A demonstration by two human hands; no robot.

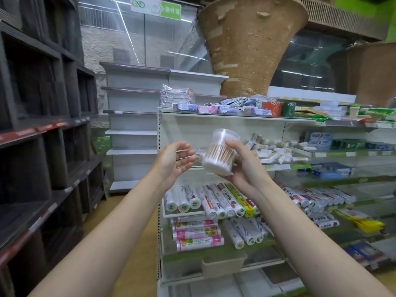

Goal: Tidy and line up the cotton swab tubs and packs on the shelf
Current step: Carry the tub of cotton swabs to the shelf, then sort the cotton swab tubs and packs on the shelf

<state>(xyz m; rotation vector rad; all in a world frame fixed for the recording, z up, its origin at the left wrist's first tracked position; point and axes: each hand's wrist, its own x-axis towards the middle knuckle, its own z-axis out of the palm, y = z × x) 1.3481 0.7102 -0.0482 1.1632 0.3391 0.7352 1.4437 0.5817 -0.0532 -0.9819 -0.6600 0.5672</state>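
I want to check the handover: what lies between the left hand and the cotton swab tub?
In the head view, nothing is held between them: the left hand is open beside the cotton swab tub, which the right hand grips.

Left edge: dark shelving (42, 116) with red price strips (27, 131) on its fronts.
Upper centre: a woven pillar (248, 50) widening toward the top; a green and white sign (156, 6) left of it.
Centre back: grey shelves (132, 129).
Top shelf, centre: small purple and pink boxes (205, 108) in a row, an orange box (272, 108) and a green box (288, 109) right of them, wrapped packs (176, 96) stacked behind.
Lower centre: bag rolls (214, 202) lying side by side; pink-labelled rolls (197, 233) one shelf below.
Bottom centre: a clear bin (222, 263).
Lower right: yellow packs (364, 221).
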